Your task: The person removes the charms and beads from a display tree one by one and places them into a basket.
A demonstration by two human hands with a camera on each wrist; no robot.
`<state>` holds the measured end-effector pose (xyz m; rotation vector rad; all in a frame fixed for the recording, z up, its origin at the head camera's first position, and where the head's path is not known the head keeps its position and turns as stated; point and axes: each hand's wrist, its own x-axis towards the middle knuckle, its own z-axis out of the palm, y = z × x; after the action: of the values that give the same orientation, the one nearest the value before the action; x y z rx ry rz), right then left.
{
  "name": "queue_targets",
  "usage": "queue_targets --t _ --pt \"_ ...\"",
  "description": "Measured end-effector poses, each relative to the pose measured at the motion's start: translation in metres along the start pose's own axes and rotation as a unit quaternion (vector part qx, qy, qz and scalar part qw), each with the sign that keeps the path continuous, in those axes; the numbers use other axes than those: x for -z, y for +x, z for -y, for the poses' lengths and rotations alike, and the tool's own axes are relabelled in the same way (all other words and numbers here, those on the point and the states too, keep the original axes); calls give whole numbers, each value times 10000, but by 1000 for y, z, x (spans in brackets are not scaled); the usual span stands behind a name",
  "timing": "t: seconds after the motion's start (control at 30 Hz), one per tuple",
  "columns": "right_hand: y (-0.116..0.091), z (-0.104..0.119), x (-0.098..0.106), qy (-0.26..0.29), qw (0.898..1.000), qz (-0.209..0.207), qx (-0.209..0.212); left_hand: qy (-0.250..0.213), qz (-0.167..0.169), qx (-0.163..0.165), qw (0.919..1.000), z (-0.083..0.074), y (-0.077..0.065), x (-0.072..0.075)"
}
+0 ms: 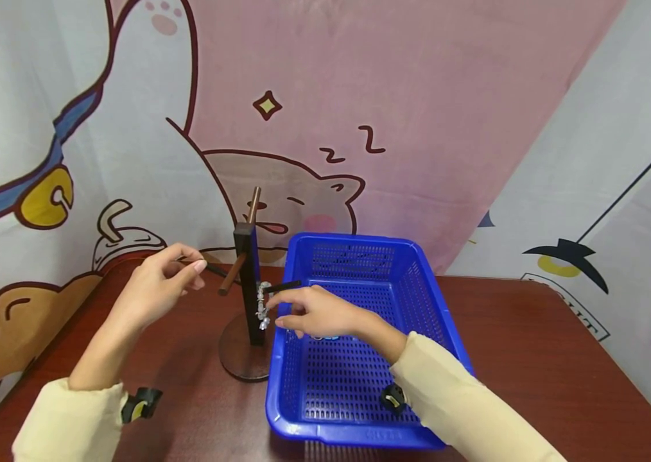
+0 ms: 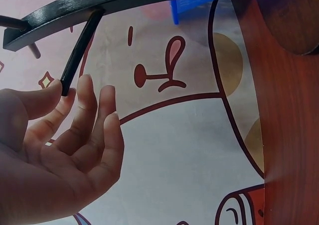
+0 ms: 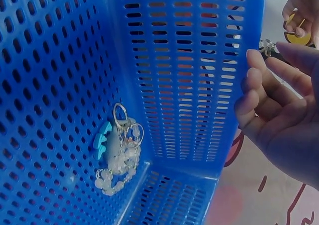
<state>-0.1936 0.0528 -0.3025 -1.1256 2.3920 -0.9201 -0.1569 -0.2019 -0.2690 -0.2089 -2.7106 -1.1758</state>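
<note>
A dark wooden stand (image 1: 248,276) with several pegs stands on a round base. My left hand (image 1: 160,282) pinches the tip of its left peg (image 2: 82,50) between thumb and index finger, the other fingers loosely bent. On the right peg (image 1: 286,287) hangs a bracelet of clear beads (image 1: 261,307). My right hand (image 1: 322,312) is beside that bracelet, its index fingertip right at the beads and the thumb apart below. In the right wrist view, only a few of the hanging beads (image 3: 268,47) show near the fingers.
A blue perforated basket (image 1: 275,391) sits right of the stand, under my right forearm. Inside lie clear-beaded jewelry (image 3: 119,167), a metal ring (image 3: 118,115) and a turquoise piece (image 3: 101,141). A printed cloth (image 1: 418,128) hangs behind the brown table (image 1: 533,359).
</note>
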Motion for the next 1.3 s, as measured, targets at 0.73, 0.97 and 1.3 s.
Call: queue_targets --t 0.73,0.97,1.3 --pt "12 1 -8 335 9993 48 180 0 -19 9 10000 1 1 -1" --pt "17 3 -14 253 9990 -361 35 15 -56 25 10000 0 0 -1" --pt "20 7 -21 220 9949 -982 -84 49 -152 -99 9998 -1 0 -3"
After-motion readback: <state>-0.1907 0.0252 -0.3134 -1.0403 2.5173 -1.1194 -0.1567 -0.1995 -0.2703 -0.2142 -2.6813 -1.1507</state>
